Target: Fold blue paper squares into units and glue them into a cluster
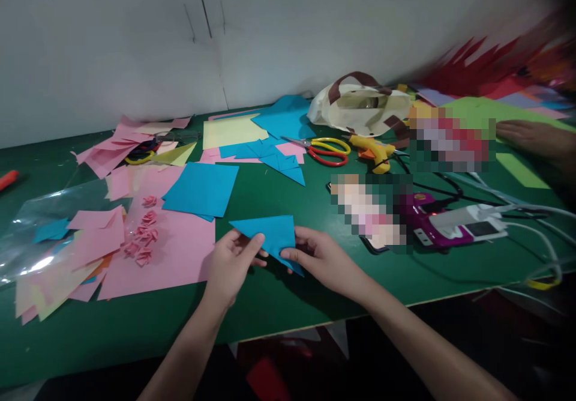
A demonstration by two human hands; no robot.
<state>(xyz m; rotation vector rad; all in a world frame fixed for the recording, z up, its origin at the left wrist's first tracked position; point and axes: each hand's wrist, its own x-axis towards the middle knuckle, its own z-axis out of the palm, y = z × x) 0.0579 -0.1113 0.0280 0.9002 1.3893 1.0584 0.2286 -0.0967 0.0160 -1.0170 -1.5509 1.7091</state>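
Observation:
Between my two hands is a sheet of blue paper (274,233) folded into a triangle, held just above the green table near its front edge. My left hand (236,260) pinches its left side, thumb on top and fingers beneath. On the right side, my right hand (317,254) grips it with the thumb on the face and the other fingers behind. Blue square sheets (202,188) lie just beyond my left hand on a large pink sheet (175,269). Several small pink paper roses (146,233) rest on that pink sheet.
Folded blue triangles (270,155), red-and-yellow-handled scissors (330,149) and a yellow glue gun (373,152) lie behind. A cloth bag (360,107) stands by the wall. Right are a phone (371,215), a purple power strip (427,227) and cables. Another person's hand (531,140) rests at far right.

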